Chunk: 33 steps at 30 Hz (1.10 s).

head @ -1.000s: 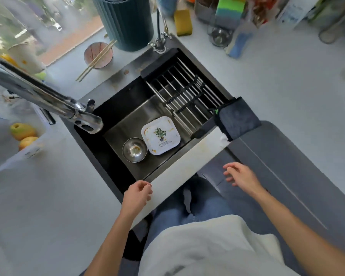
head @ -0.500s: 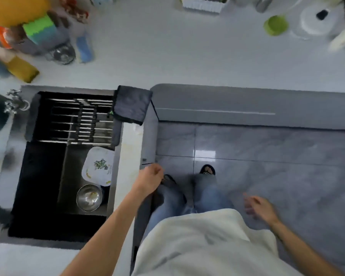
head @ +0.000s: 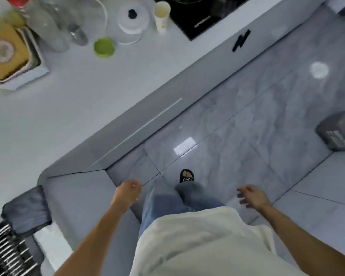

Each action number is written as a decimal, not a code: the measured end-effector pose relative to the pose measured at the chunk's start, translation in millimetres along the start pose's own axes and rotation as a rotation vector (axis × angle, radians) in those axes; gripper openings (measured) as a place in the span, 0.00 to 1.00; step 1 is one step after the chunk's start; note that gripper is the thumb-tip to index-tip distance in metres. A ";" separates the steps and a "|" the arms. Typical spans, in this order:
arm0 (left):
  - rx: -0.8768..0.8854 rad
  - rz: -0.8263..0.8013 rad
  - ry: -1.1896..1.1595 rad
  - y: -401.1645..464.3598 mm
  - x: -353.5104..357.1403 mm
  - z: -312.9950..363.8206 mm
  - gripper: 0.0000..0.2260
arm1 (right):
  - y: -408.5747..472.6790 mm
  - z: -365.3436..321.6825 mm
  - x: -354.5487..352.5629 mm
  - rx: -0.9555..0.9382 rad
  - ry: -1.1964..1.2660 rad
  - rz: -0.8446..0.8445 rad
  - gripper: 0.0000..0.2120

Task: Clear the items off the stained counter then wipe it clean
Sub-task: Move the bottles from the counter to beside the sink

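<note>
A pale counter (head: 72, 108) runs from lower left to upper right. On its far part stand a green cup (head: 104, 47), a white lidded pot (head: 132, 18), a pale tumbler (head: 162, 16), clear bottles (head: 48, 26) and a white tray with a yellow box (head: 6, 54). A dark grey cloth (head: 27, 211) hangs over the counter edge at lower left. My left hand (head: 127, 193) hangs loosely curled in front of the cabinet corner, holding nothing. My right hand (head: 251, 197) hangs relaxed over the floor, also holding nothing.
A black hob (head: 199, 14) sits at the counter's far right. The sink's drying rack (head: 4, 250) shows at bottom left. The grey tiled floor (head: 237, 126) lies ahead, with a dark box (head: 341, 132) at the right. My sandalled foot (head: 186, 175) is stepping forward.
The view has swung right, away from the sink toward the counter's other end and the hob. My left hand has left the sink's edge; both arms now hang by my body.
</note>
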<state>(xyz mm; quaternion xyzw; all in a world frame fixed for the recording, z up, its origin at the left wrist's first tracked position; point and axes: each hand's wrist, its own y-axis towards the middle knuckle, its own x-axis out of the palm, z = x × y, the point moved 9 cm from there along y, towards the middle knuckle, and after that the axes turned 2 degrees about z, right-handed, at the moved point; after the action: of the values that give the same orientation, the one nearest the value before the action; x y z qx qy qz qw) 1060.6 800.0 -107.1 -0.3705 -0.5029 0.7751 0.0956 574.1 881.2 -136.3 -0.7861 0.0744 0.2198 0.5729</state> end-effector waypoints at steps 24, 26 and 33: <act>0.363 -0.235 0.491 89.3 65.1 479.2 0.12 | 39.5 -16.2 -104.3 0.393 0.640 0.156 0.13; 0.423 -0.249 0.497 88.1 85.7 533.2 0.13 | 36.1 -4.2 -104.7 0.440 0.639 0.122 0.13; 0.462 -0.260 0.490 90.4 151.9 657.8 0.10 | 65.2 13.4 -176.6 0.526 0.550 0.123 0.18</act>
<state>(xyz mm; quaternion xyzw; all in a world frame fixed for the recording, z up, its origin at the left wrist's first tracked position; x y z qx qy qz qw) 532.5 369.9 -112.1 -0.4468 -0.3197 0.7377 0.3923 389.0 848.2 -120.1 -0.6361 0.3260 0.0081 0.6993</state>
